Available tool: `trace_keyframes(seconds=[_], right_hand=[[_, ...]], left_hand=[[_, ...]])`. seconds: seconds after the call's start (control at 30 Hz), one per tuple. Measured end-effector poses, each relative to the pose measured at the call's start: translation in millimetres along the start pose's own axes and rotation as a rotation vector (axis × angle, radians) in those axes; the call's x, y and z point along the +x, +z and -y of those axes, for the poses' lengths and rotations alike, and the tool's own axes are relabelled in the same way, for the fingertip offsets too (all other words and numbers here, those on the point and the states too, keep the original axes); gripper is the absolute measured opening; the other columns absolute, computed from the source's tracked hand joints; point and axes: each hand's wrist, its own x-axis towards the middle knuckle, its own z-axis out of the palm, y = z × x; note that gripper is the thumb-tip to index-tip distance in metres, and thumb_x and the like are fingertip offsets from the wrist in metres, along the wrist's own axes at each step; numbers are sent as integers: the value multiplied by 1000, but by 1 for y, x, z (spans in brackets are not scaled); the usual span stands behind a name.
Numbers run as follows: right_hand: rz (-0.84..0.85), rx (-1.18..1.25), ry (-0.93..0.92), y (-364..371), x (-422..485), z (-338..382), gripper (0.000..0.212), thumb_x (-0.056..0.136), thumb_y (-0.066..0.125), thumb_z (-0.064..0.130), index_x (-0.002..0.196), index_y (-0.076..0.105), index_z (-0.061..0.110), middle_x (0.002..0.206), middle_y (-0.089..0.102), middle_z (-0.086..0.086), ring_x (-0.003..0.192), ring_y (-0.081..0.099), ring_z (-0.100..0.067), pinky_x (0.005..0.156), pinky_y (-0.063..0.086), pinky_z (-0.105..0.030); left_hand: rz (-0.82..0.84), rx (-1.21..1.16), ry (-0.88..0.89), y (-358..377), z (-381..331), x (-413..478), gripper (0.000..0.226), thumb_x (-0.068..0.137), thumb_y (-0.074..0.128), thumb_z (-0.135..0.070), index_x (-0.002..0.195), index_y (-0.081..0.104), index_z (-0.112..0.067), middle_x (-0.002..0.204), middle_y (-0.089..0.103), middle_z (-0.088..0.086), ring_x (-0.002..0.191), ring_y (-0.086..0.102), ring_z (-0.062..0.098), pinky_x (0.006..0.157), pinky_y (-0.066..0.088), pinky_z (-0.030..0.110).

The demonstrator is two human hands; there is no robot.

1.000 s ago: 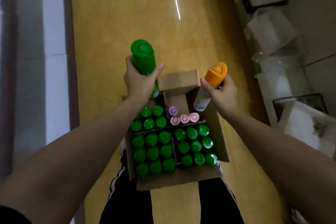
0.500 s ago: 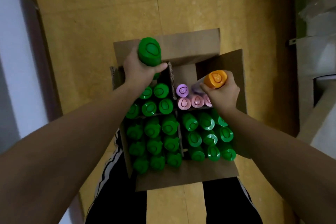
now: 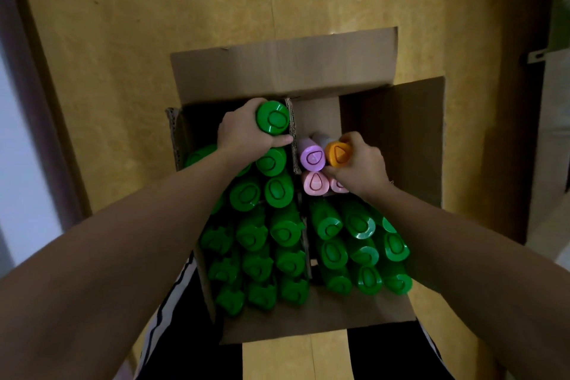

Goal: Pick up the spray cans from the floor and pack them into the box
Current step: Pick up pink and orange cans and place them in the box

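An open cardboard box (image 3: 283, 71) stands on the yellow floor, split by dividers into compartments. Several green-capped spray cans (image 3: 357, 225) fill the near compartments. My left hand (image 3: 243, 133) grips a green-capped can (image 3: 273, 118) inside the far left compartment, against the divider. My right hand (image 3: 359, 163) grips an orange-capped can (image 3: 337, 154) in the far right compartment, beside a purple-capped can (image 3: 312, 157) and pink-capped cans (image 3: 314, 183). The bodies of both held cans are hidden.
The box's right flap (image 3: 401, 133) stands open beside my right hand. My legs in dark trousers with white stripes (image 3: 172, 302) flank the box's near edge. A pale wall (image 3: 18, 163) runs along the left; dark furniture (image 3: 524, 133) stands at the right.
Both hands have gone down into the box with their cans. The green can now sits low in the far left compartment, and the orange can next to the purple one.
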Motion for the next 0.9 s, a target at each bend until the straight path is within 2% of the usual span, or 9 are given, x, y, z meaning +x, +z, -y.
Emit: trace_keyframes(seconds=[0.13, 0.23, 0.37, 0.47, 0.53, 0.63, 0.7, 0.77, 0.9], right_hand=[[22, -79, 26, 3, 9, 0, 62, 75, 84, 37, 123, 51, 14, 94, 61, 1, 89, 65, -27, 77, 56, -41], [37, -111, 21, 1, 10, 0, 62, 74, 84, 36, 122, 52, 14, 96, 64, -2, 88, 66, -27, 77, 56, -41], [35, -161, 25, -6, 8, 1, 61, 70, 83, 37, 120, 56, 15, 98, 69, -6, 87, 66, -29, 77, 57, -44], [70, -190, 16, -6, 12, 3, 54, 73, 80, 43, 114, 60, 16, 87, 64, -1, 79, 61, -25, 67, 47, -32], [82, -183, 25, -3, 15, 5, 49, 76, 79, 43, 111, 59, 15, 87, 61, 1, 80, 60, -24, 64, 42, -30], [125, -156, 42, 1, 10, 4, 63, 76, 81, 41, 127, 52, 15, 112, 63, -9, 100, 62, -30, 82, 54, -41], [123, -167, 40, 1, 4, 5, 88, 76, 83, 44, 145, 39, 15, 130, 57, -14, 117, 56, -35, 97, 50, -46], [101, -180, 39, -2, -3, 10, 103, 74, 84, 48, 154, 28, 17, 142, 49, -16, 128, 48, -37, 104, 45, -48], [49, -219, -8, -19, -20, 32, 100, 75, 81, 51, 155, 30, 19, 149, 44, -14, 134, 41, -38, 106, 40, -47]], left_hand=[[91, 69, -92, 4, -3, 5, 102, 45, 79, -78, 133, 52, -34, 123, 66, 0, 117, 61, 27, 97, 49, 36], [115, 62, -108, 1, -4, 5, 106, 44, 81, -75, 135, 49, -33, 123, 66, 0, 117, 61, 26, 99, 50, 41], [130, 37, -126, 1, -7, -1, 108, 46, 89, -67, 139, 46, -33, 127, 64, 2, 120, 59, 27, 102, 48, 39], [120, 44, -119, -1, -8, -2, 109, 49, 91, -63, 143, 48, -28, 133, 63, 3, 125, 56, 26, 106, 46, 41], [92, 85, -89, -2, -8, -3, 109, 54, 90, -63, 146, 48, -23, 137, 61, 4, 128, 55, 26, 106, 46, 42], [64, 98, -69, 0, -11, -9, 108, 57, 89, -61, 147, 44, -22, 136, 61, 6, 127, 55, 28, 105, 46, 43], [65, 82, -62, 0, -13, -14, 109, 59, 89, -59, 149, 40, -23, 138, 59, 7, 129, 53, 30, 106, 44, 45], [55, 64, -45, -3, -16, -20, 111, 62, 90, -55, 152, 34, -22, 143, 55, 8, 133, 49, 31, 109, 41, 44], [19, 91, -4, -18, -33, -40, 109, 69, 86, -53, 156, 30, -19, 153, 46, 6, 141, 41, 28, 113, 37, 48]])
